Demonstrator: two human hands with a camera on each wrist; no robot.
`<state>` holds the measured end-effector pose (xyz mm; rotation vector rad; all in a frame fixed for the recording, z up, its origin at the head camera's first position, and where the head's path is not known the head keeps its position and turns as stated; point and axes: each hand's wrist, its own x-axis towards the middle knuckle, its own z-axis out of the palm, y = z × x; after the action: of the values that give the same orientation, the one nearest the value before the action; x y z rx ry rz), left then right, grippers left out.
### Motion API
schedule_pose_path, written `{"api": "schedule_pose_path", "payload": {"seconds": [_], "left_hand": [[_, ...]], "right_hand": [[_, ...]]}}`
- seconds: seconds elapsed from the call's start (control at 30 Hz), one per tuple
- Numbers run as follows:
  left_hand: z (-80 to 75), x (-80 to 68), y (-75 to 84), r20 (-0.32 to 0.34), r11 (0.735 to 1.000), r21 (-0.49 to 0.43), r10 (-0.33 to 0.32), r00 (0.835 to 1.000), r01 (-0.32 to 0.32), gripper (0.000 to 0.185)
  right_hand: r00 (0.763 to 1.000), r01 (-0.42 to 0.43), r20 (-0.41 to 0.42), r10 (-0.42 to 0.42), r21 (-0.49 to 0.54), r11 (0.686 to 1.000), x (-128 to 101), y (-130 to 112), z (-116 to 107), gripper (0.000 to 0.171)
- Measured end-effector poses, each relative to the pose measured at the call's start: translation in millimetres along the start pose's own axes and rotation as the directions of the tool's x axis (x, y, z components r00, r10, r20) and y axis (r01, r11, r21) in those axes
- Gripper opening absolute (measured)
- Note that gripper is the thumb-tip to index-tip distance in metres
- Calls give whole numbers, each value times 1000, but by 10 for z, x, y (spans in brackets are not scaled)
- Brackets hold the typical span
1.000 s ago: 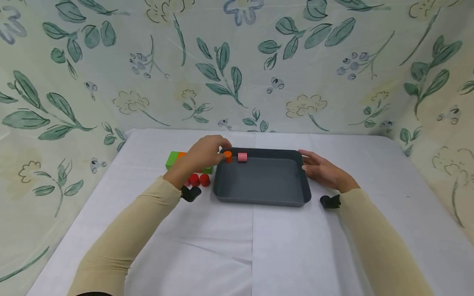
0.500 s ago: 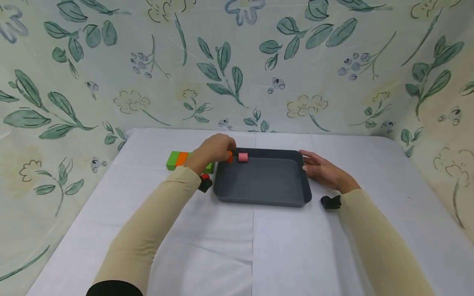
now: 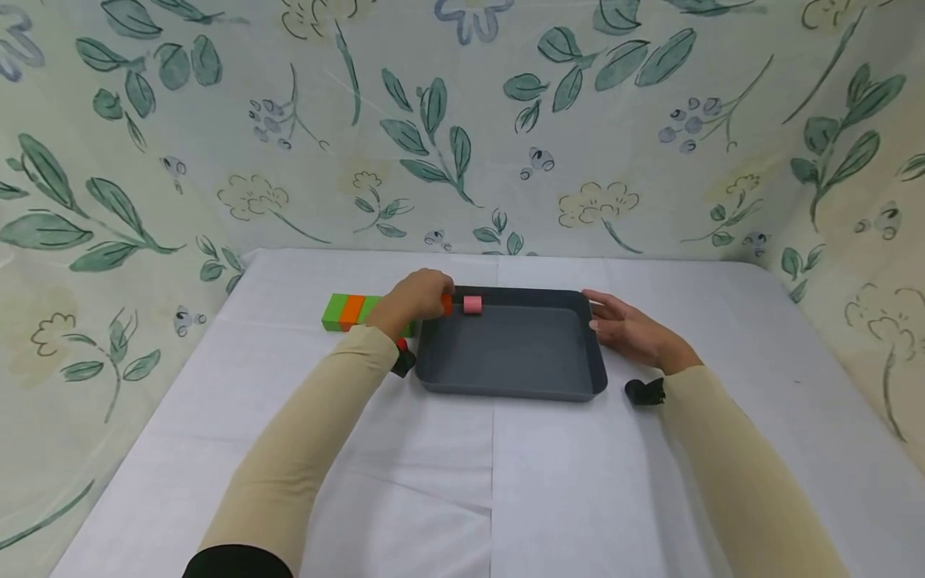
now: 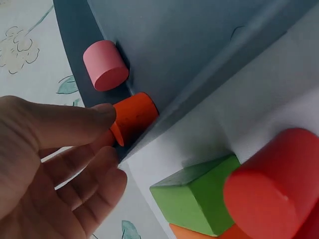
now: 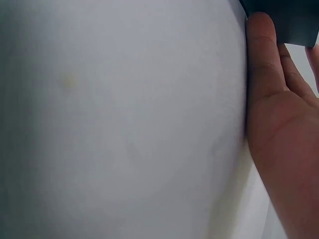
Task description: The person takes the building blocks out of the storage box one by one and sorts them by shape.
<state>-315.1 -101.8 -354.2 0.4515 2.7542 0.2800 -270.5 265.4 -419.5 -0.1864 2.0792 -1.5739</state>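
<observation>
A dark grey baking tray (image 3: 513, 353) lies on the white cloth. In its far left corner my left hand (image 3: 412, 301) pinches an orange cylinder block (image 4: 134, 115) between thumb and fingers, as the left wrist view shows. Just right of it, a pink cylinder block (image 3: 473, 305) rests inside the tray along the far wall. My right hand (image 3: 639, 337) is at the tray's right side, its extended fingers touching the outer wall. The right wrist view shows the fingers (image 5: 261, 59) against the dark tray wall (image 5: 294, 25).
Left of the tray stands a row of green and orange blocks (image 3: 352, 311), partly hidden by my left hand. Red cylinder blocks (image 4: 279, 189) sit nearer to me, mostly covered by the left wrist in the head view. A floral cloth (image 3: 462, 136) hangs behind the table.
My left hand has moved slightly right and lowered with the orange cylinder block into the tray's corner. Its wrist now covers most of the red cylinders. The right hand stays in place.
</observation>
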Motion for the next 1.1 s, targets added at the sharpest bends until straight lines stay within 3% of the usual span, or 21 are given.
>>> {"api": "schedule_pose_path", "payload": {"seconds": [0.43,0.63,0.83,1.1], "left_hand": [[65,89,29,-12,997,74,39,999,-38,31],[95,104,74,-13,992,127,6,1000,-4,15],[88,79,119,5,989,147,-13,1000,12,15],[67,63,82,-20,989,137,49,999,-46,15]], "right_hand": [[1000,-8,-3,8,-5,1000,-9,-15,6,76],[1000,-6,-6,6,-6,1000,-1,-13,9,76],[1000,-7,-10,7,-5,1000,4,-10,8,76],[1000,-11,-13,11,-5,1000,10,-9,13,76]]}}
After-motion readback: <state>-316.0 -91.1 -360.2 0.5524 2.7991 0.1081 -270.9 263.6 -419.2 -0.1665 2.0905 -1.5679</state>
